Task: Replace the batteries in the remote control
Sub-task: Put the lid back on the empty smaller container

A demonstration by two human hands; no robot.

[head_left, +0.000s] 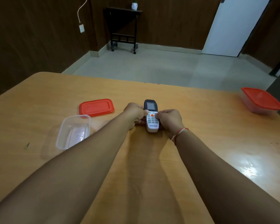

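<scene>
Head: glossy slim remote control (151, 118) between hands.

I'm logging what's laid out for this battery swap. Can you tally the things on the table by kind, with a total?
Remote control: 1, buttons up, held by the left hand and right hand
Open clear container: 1
Loose red lid: 1
Closed container with red lid: 1
Total: 4
No batteries are visible.

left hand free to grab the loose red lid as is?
Probably not yet: the left hand is closed on the remote together with the right hand. The red lid lies nearby, with bare table between.
</scene>
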